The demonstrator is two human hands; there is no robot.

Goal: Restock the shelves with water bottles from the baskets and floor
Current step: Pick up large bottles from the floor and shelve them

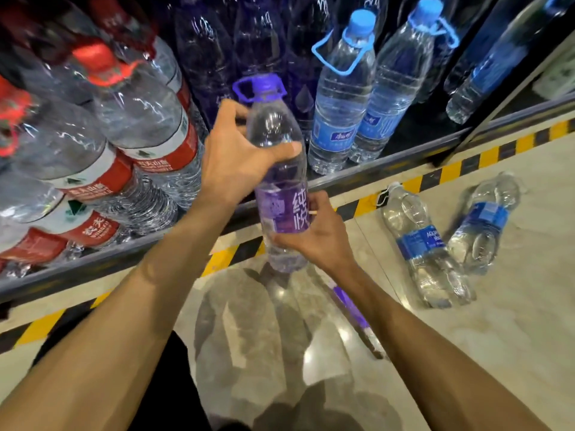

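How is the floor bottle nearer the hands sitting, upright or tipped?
Tipped: the bottle lies on its side on the floor, cap toward the shelf, beside a second bottle lying flat.

A bottle [280, 169] is gripped before the shelf [389, 160], high up by the left hand [236, 157] and lower down by the right hand [314, 234], with packed bottles [149, 126] shelved to its left, handled bottles [339, 98] stood to its right, and two loose bottles [426, 247] laid on the floor [529, 306] further right.
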